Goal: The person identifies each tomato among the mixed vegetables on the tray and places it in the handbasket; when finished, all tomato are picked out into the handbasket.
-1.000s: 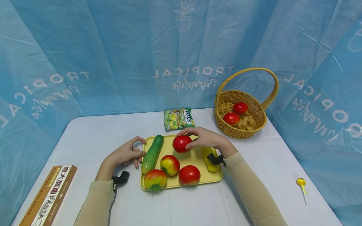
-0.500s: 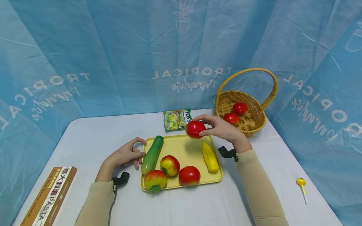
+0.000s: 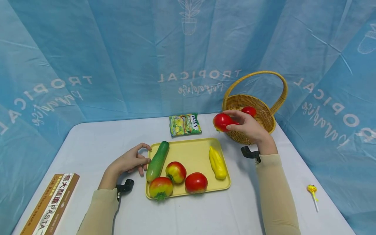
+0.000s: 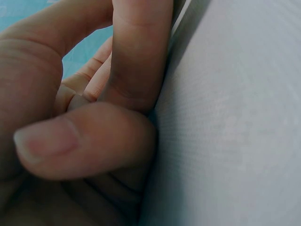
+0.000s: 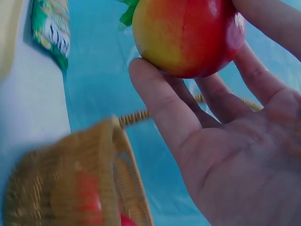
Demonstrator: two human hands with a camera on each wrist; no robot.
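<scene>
My right hand point(image 3: 248, 128) holds a red tomato point(image 3: 221, 122) by thumb and fingertips, in front of the wicker basket point(image 3: 239, 137). In the right wrist view the tomato point(image 5: 188, 35) shows a yellow patch and green leaves. One red fruit point(image 3: 249, 111) shows inside the basket; the hand mostly hides another. My left hand point(image 3: 129, 161) touches the left rim of the yellow tray point(image 3: 188, 151) with index finger and thumb. On the tray lie a green cucumber-like vegetable point(image 3: 158, 162), a yellow elongated vegetable point(image 3: 217, 164) and several red-yellow fruits point(image 3: 196, 182).
A green snack packet point(image 3: 185, 124) lies behind the tray. At the left is a pasta box point(image 3: 50, 204), and a yellow lollipop point(image 3: 312, 191) lies far right. Blue cloth point(image 3: 132, 65) hangs around the white table point(image 3: 188, 215). The basket's tall handle point(image 3: 255, 73) arches over it.
The right hand has carried the tomato up from the tray's far part, to the right, to the basket's near left side. The left hand stays at the tray's rim.
</scene>
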